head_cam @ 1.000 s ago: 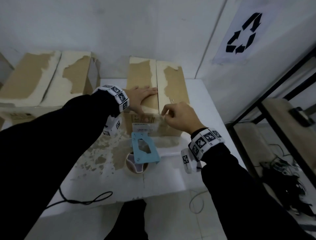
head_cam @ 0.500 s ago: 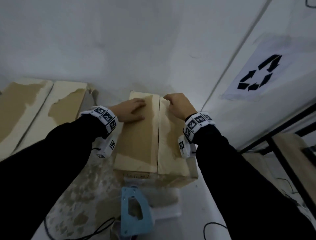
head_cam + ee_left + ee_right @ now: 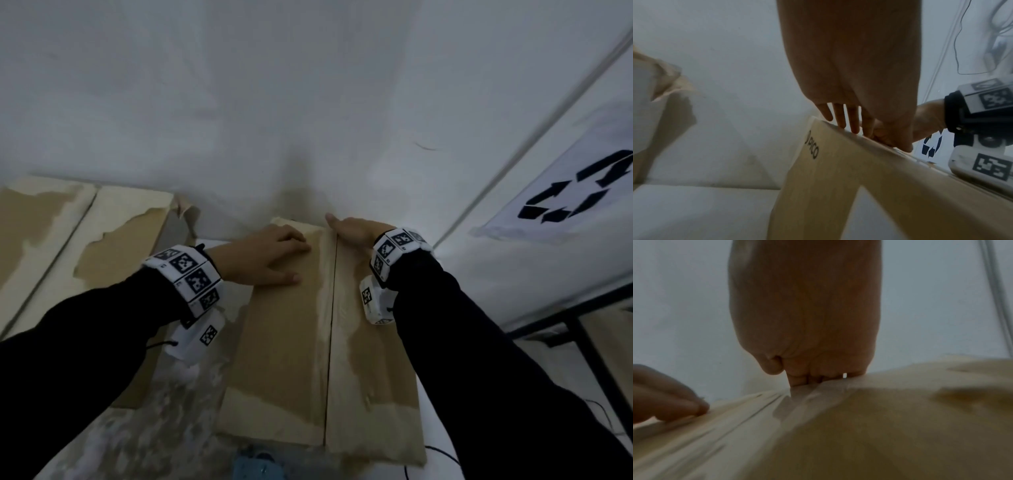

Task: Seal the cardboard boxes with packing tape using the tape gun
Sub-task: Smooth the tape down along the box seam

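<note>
A closed cardboard box (image 3: 284,359) stands in front of me on the table, its two top flaps meeting at a lengthwise seam (image 3: 331,325). My left hand (image 3: 274,255) lies flat on the far part of the left flap, fingers straight. In the left wrist view its fingers (image 3: 844,120) rest on the box's top edge, above the printed side (image 3: 812,149). My right hand (image 3: 352,228) presses the far end of the right flap beside the seam, and its fingertips (image 3: 807,379) touch the cardboard. The blue tape gun (image 3: 257,466) lies just in front of the box, mostly cut off.
A larger box (image 3: 102,240) with torn paper facing stands to the left against the white wall. A recycling sign (image 3: 575,202) hangs at right above a black metal shelf frame (image 3: 582,342). A thin cable (image 3: 442,452) lies right of the box on the scuffed white table (image 3: 137,445).
My right hand went from the box's near edge to its far end. My left hand slid farther along the left flap. The view closed in, leaving the tape gun at the bottom edge.
</note>
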